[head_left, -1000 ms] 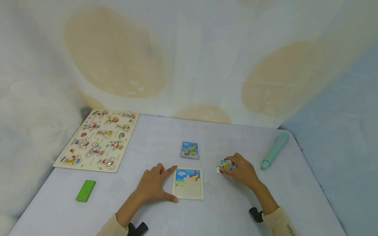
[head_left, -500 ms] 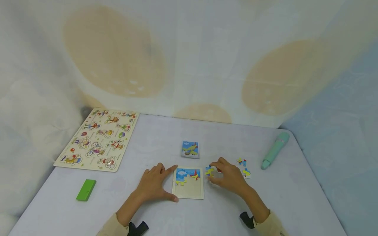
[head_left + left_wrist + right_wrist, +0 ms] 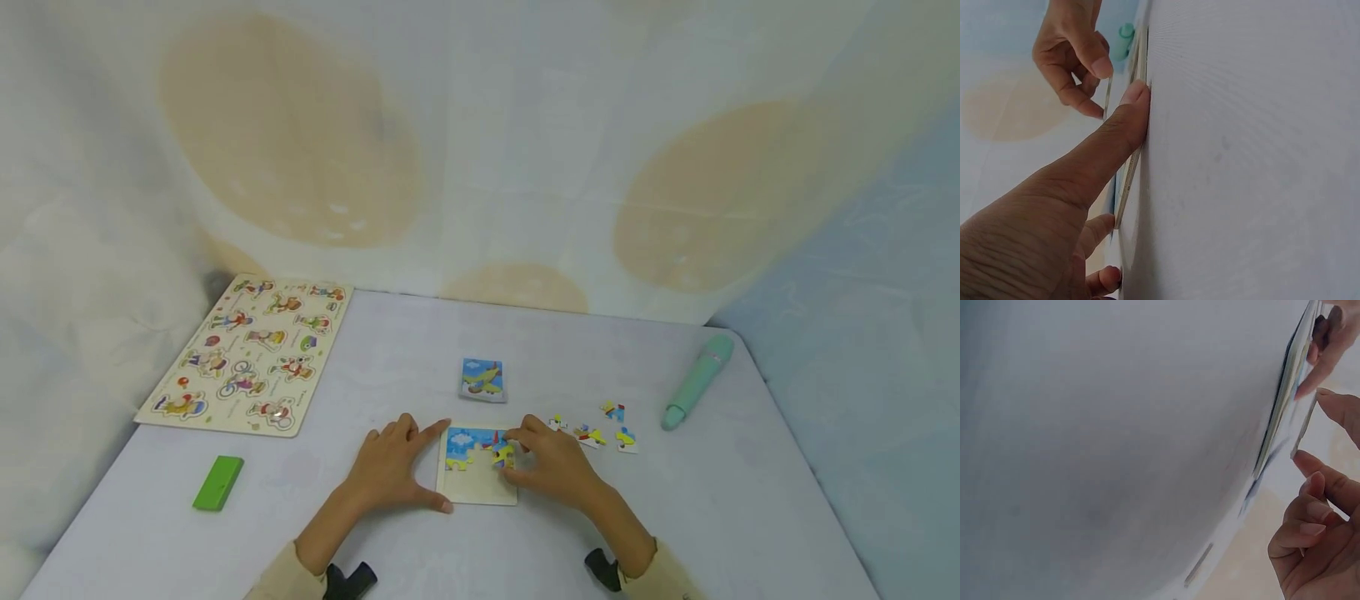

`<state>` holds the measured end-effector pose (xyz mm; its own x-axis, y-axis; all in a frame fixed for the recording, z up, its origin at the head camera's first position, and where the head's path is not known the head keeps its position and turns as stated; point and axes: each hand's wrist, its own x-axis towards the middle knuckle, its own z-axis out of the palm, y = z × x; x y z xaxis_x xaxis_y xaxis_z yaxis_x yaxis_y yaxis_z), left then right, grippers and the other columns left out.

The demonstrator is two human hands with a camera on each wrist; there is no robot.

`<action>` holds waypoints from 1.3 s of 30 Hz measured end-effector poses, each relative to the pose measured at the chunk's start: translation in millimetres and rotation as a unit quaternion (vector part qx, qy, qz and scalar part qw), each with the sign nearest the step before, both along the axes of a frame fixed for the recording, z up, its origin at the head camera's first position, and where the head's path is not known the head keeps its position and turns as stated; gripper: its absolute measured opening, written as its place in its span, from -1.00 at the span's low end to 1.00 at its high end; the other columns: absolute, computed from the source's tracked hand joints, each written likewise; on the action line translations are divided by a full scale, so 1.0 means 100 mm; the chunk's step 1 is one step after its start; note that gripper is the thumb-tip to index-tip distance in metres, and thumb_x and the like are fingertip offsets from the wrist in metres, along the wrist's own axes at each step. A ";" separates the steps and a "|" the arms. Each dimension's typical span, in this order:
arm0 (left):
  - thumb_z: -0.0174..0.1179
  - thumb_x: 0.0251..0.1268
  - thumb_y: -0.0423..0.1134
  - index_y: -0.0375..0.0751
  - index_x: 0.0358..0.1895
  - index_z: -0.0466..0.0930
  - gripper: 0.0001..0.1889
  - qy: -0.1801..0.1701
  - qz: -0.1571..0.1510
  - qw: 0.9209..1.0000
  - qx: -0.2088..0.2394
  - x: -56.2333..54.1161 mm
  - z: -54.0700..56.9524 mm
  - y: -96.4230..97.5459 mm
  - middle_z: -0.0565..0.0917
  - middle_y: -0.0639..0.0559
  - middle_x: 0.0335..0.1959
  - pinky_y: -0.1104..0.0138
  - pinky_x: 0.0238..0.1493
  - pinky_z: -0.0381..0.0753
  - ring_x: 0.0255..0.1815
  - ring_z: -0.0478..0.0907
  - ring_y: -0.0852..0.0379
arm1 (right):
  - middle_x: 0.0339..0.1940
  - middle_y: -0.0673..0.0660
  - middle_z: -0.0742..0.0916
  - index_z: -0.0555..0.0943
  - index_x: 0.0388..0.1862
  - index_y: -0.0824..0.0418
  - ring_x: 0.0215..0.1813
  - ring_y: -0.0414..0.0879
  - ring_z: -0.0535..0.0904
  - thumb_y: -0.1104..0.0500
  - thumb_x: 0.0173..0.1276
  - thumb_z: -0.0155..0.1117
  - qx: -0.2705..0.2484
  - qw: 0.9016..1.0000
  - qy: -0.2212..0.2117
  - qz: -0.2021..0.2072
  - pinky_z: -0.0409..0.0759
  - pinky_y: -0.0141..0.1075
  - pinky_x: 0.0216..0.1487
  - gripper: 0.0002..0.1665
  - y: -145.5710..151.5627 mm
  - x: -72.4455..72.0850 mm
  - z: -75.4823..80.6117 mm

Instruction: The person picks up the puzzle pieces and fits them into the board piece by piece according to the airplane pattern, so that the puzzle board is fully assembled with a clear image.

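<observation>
One puzzle piece (image 3: 503,455), yellow and blue, pinched between thumb and index finger of the right hand (image 3: 553,465). It lies off that hand's left side, over the right part of the puzzle tray (image 3: 480,503). Both wrist views catch it edge-on, with a gap below: above the tray, not touching, face roughly parallel to it. Can't call a long axis, fingers cover part of it.

Key relation, my read: piece to bare floor (image 3: 476,486) of the tray. Bare area runs leftward from the piece and toward the person. Fitted pieces (image 3: 460,438) fill the far strip and come down the left side; the piece sits just on the near side of their right end. Tray is about square, so no long axis there.

Left hand (image 3: 390,468) is spread, index at the far left corner, thumb at the near left one; nothing pinched. Right hand is the nearer to the piece.

Four loose pieces (image 3: 590,436) lie on the table right of the tray, beyond the right hand. Small picture box (image 3: 482,380) on the tray's far side.
</observation>
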<state>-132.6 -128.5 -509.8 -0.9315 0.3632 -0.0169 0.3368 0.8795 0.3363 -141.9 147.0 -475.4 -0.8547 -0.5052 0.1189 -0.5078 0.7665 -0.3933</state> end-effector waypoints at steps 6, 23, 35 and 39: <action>0.41 -0.50 0.58 0.28 0.47 0.30 0.21 0.000 0.002 1.000 0.002 0.00 0.00 0.00 0.22 0.11 -0.29 0.26 -0.34 0.07 -0.33 0.18 0.18 | -0.26 -0.06 0.54 0.71 0.06 0.20 -0.41 -0.31 0.36 -0.12 0.13 0.52 0.022 0.999 0.005 0.030 0.32 -0.48 -0.45 -0.40 -0.14 -0.02 0.00; 0.42 -0.48 0.57 0.23 0.47 0.31 0.21 0.008 -0.007 1.000 0.008 0.01 0.06 -0.01 0.23 0.12 -0.30 0.27 -0.35 0.07 -0.34 0.18 0.19 | -0.27 -0.04 0.52 0.70 0.09 0.17 -0.48 -0.28 0.34 -0.24 0.18 0.45 0.104 0.992 0.023 0.064 0.30 -0.49 -0.47 -0.35 -0.34 -0.06 0.00; 0.43 -0.50 0.57 0.26 0.47 0.32 0.21 0.007 0.000 1.000 0.008 0.01 0.02 -0.01 0.23 0.12 -0.30 0.27 -0.34 0.07 -0.34 0.18 0.19 | -0.22 -0.01 0.55 0.64 0.23 0.09 -0.51 -0.31 0.32 -0.32 0.16 0.41 0.117 0.990 0.056 0.058 0.26 -0.53 -0.54 -0.23 -0.30 0.10 0.01; 0.43 -0.51 0.57 0.26 0.46 0.32 0.20 0.010 -0.001 1.000 0.009 0.01 0.02 0.00 0.22 0.13 -0.31 0.27 -0.35 0.07 -0.35 0.18 0.20 | -0.25 0.00 0.49 0.58 0.31 0.00 -0.49 -0.31 0.29 -0.37 0.18 0.34 0.142 0.987 0.054 0.057 0.24 -0.53 -0.57 -0.20 -0.24 0.19 0.03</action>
<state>-131.3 -128.9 -507.6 -0.9310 0.3648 0.0082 0.3452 0.8731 0.3443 -122.5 122.6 -472.9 -0.7808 -0.6231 0.0464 -0.6240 0.7737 -0.1099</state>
